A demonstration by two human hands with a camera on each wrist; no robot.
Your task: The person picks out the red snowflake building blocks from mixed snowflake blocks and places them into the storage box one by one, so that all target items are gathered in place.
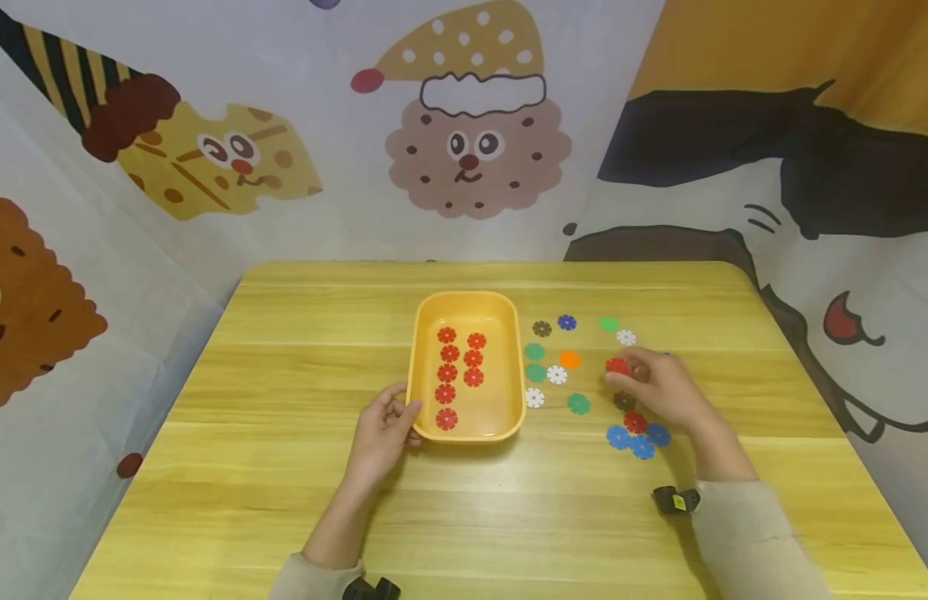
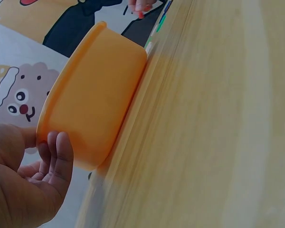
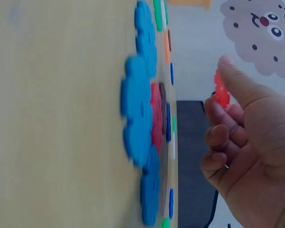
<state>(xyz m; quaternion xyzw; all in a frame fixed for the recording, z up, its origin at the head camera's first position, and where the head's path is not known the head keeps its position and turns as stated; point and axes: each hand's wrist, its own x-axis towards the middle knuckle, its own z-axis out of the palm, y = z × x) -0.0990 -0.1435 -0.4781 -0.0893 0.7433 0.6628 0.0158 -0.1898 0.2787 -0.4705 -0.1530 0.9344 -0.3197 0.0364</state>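
My left hand (image 1: 381, 433) grips the near left rim of a yellow-orange plastic tray (image 1: 494, 421), thumb over the edge and fingers against the outer wall. Several red notched discs (image 1: 446, 373) lie in two columns inside it. Off to the right, my right hand (image 1: 662, 387) pinches a red notched disc (image 3: 222, 89) between thumb and fingers, raised above the table in the right wrist view. Below that hand lie a brown disc (image 1: 624, 401), another red disc (image 1: 634, 423) and a cluster of blue discs (image 1: 642, 447).
Between tray and right hand are scattered green discs (image 1: 579, 404), white discs (image 1: 557, 375) and an orange disc (image 1: 569, 360). Farther back lie a dark blue disc (image 1: 567, 322) and a light green disc (image 1: 609, 324). The wooden table (image 1: 283, 350) meets a cartoon-printed cloth (image 1: 343, 225) behind.
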